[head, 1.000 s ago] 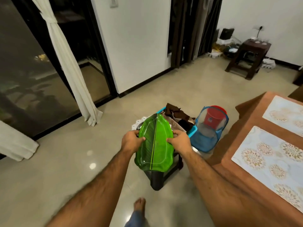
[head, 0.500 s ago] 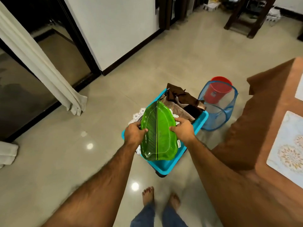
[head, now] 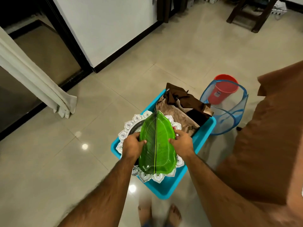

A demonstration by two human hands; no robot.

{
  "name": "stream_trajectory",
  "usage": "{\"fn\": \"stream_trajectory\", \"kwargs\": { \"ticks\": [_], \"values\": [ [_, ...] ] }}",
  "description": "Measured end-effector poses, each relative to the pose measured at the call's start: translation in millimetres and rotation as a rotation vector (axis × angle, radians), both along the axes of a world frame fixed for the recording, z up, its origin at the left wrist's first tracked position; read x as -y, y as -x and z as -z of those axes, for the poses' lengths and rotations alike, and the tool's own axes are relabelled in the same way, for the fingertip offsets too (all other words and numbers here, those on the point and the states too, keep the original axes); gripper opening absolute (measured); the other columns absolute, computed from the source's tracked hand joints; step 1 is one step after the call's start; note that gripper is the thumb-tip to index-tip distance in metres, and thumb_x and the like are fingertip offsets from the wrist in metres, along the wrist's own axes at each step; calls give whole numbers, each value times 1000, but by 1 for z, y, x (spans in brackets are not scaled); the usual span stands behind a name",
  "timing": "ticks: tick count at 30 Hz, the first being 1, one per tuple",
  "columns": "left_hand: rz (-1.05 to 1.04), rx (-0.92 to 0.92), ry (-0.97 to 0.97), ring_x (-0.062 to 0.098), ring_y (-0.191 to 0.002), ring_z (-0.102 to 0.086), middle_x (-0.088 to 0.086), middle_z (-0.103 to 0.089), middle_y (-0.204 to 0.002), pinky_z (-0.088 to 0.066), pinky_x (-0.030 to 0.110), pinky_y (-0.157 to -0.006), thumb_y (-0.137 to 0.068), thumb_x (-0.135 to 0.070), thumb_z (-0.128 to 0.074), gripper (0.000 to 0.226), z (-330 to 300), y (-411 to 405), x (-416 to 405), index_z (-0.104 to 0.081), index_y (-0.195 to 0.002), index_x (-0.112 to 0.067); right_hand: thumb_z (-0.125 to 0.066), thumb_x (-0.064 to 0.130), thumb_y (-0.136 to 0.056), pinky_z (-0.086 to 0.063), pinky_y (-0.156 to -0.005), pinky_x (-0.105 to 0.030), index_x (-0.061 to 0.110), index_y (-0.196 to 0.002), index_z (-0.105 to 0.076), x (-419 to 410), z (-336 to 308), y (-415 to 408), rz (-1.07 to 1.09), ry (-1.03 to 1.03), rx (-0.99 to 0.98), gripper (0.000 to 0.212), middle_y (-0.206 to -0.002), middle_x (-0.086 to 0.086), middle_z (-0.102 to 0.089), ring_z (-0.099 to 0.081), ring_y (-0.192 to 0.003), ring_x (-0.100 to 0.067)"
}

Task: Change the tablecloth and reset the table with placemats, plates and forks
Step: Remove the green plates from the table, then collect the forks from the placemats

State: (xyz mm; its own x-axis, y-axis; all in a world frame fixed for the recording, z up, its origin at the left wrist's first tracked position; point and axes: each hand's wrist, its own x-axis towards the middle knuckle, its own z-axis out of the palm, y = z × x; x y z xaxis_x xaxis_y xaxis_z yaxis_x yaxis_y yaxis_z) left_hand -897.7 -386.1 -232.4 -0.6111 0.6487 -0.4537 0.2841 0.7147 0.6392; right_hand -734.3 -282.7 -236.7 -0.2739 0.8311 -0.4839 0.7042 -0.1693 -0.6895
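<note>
the green leaf-shaped plate (head: 156, 145) hangs right over the blue tub (head: 165, 189), gripped at its two long edges: the left hand (head: 133, 145) curls over the left rim with the thumb on the face, and the right hand (head: 182, 143) does the same on the right rim. a two-sided hold like this probably keeps the long, shallow plate level and stops it from tipping end to end as it comes clear of the tub. directly under the plate, inside the tub, lies a white doily-edged mat (head: 129, 126), its scalloped border showing all round the plate, with a dark round thing on it that is too hidden to name. at the far end of the tub sits a heap of brown cloth (head: 180, 104). beyond the tub, to its right, stands a blue mesh hamper (head: 229, 112) with a red bucket (head: 224, 89) showing through it. further right of the tub is the table under its brown tablecloth (head: 265, 136), where the plate is likely headed.
</note>
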Motion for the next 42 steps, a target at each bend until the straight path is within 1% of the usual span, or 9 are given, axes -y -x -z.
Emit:
{"fn": "stream_trajectory", "kwargs": {
  "ticks": [1, 5, 11, 18, 21, 26, 32, 38, 42],
  "values": [
    [9, -4, 4, 17, -77, -63, -2, -73, -91, -40, 25, -68, -83, -18, -72, 23, 3, 0, -1, -72, -106, -21, -70, 7, -84, -59, -67, -29, 18, -111, -70, -1, 4, 0, -5, -3, 6, 29, -77, 2, -71, -68, -65, -13],
    [13, 0, 18, 15, -75, -61, -4, -72, -91, -39, 24, -69, -85, -17, -71, 24, 12, 0, -2, -72, -109, -21, -69, 8, -85, -39, -46, -11, 19, -113, -69, -2, 13, 0, -17, -11, 30, 30, -62, 11, -59, -53, -50, -3],
    [4, 3, 10, 16, -76, -63, -8, -67, -81, -42, 25, -69, -83, -16, -72, 25, 21, 4, -2, -72, -108, -22, -70, 6, -82, -57, -73, -32, 19, -117, -69, -1, 21, 6, 10, -11, 38, 37, -84, -1, -73, -66, -71, -20],
    [10, -19, -8, 16, -78, -65, -5, -73, -90, -45, 26, -70, -83, -19, -73, 25, 27, 8, -2, -71, -107, -24, -67, 21, -83, -59, -74, -35, 29, -113, -68, -1, 18, 13, -6, -77, 181, 32, -90, 2, -74, -69, -80, -20],
    [44, -49, 2, 18, -80, -66, -4, -74, -89, -51, 30, -74, -81, -22, -74, 24, 28, 10, -1, -71, -105, -23, -64, 23, -85, -55, -72, -29, 29, -114, -68, 2, 14, 15, -45, -118, 258, 30, -93, 1, -73, -68, -82, -20],
    [65, -201, 10, 23, -79, -65, 3, -69, -86, -46, 32, -68, -81, -29, -75, 21, 19, 13, -1, -68, -94, -14, -63, 22, -87, -55, -75, -33, 26, -117, -65, 6, 2, 15, -68, -198, 319, 31, -98, -1, -72, -66, -87, -21],
    [133, -220, -63, 19, -94, -66, 6, -68, -113, -47, 30, -85, -88, -30, -69, 36, -25, 7, -8, -67, -121, -16, -63, 28, -89, -51, -89, -33, 24, -127, -64, 11, -40, 2, -35, -248, 258, 38, -118, -2, -69, -64, -104, -21],
    [370, -203, -164, 7, -89, -63, -3, -68, -119, -47, 26, -87, -91, -36, -63, 35, -95, -43, -24, -65, -123, -21, -63, 38, -86, -50, -87, -32, 23, -115, -69, 20, -108, -47, 21, -318, 182, 33, -111, 0, -71, -66, -102, -21],
    [505, -203, -280, 11, -90, -66, -2, -69, -116, -44, 22, -81, -90, -32, -64, 32, -150, -96, -37, -68, -119, -20, -65, 37, -87, -51, -93, -37, 20, -124, -65, 24, -158, -105, 106, -340, 149, 41, -118, -4, -67, -65, -104, -22]
  ]
}}
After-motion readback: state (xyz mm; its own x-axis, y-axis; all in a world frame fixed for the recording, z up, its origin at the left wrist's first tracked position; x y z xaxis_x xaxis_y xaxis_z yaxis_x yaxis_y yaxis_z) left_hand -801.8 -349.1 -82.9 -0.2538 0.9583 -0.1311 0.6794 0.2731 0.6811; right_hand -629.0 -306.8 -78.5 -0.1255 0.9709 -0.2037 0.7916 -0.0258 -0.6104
